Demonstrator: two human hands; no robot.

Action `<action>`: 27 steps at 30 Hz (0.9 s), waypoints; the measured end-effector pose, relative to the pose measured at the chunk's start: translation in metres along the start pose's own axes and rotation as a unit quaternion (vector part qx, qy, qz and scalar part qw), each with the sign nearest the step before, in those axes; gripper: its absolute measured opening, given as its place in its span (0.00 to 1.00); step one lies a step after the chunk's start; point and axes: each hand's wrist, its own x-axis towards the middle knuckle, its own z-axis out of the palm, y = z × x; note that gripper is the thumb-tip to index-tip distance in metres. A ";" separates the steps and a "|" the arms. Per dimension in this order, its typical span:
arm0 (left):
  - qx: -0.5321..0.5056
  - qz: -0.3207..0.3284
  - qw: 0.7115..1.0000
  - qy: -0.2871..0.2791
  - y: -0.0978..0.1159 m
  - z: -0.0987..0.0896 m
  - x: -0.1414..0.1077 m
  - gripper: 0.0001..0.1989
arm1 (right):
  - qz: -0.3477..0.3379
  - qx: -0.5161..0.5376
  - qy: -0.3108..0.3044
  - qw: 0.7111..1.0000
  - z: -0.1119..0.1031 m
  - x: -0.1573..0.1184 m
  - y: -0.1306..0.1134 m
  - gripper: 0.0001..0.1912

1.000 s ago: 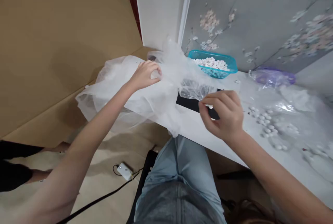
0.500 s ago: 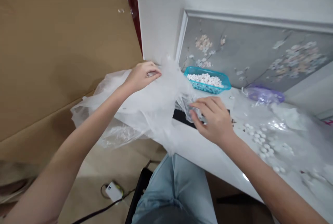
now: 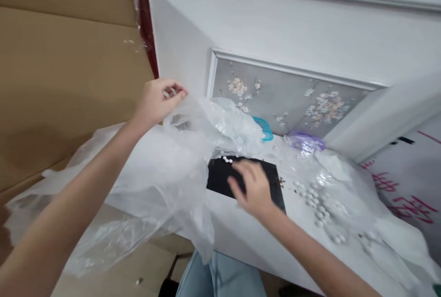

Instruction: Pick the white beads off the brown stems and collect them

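Observation:
My left hand [image 3: 161, 99] pinches the upper edge of a large translucent plastic bag [image 3: 155, 159], which spreads across the left end of the table. My right hand [image 3: 253, 186] is over a black mat [image 3: 222, 177], fingers apart and somewhat smeared by motion, with nothing visible in it. A few small white round pieces [image 3: 227, 160] lie at the mat's far edge, just beyond my right fingers. Behind the bag, a blue plastic basket [image 3: 264, 129] shows only its right end; the bag's folds cover the rest.
More white round pieces [image 3: 312, 198] are scattered right of the mat, beside clear plastic wrap [image 3: 322, 177]. Something purple under plastic [image 3: 305, 141] sits by the wall. A big cardboard box [image 3: 69, 67] stands at the left. Framed flower panels [image 3: 275, 90] are on the wall.
My left hand has lifted the bag's edge up and left. My right hand has let go of the crumpled clear plastic, uncovering the black mat. The bag now hides most of the blue basket.

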 end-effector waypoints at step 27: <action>-0.128 -0.132 0.963 0.198 -0.044 0.011 0.044 0.15 | 0.212 -0.041 -0.182 0.959 0.158 0.051 0.043 0.26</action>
